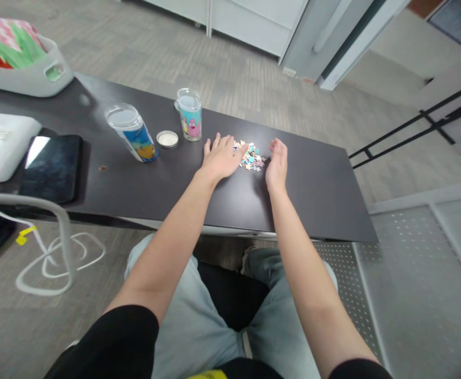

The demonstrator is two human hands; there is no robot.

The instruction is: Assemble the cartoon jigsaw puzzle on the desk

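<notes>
A small heap of multicoloured jigsaw puzzle pieces (pixel 251 158) lies on the dark tabletop (pixel 313 179). At the heap's left edge, my left hand (pixel 223 157) rests palm down with its fingers spread; the thumb reaches over some pieces. My right hand (pixel 276 166) stands on its edge just right of the heap, fingers stretched out and palm turned towards the pieces. Neither hand holds anything that I can see. Left of my left hand stands a clear-topped canister (pixel 191 118) with cartoon figures on a light blue wrap.
A second canister (pixel 137 137) with a blue wrap stands further left, beside a round lid (pixel 167 139). At the table's left are a black tablet (pixel 50 167), a white device (pixel 5 145) and a grey basket (pixel 36 84) of colourful items. White cables (pixel 62 252) hang below.
</notes>
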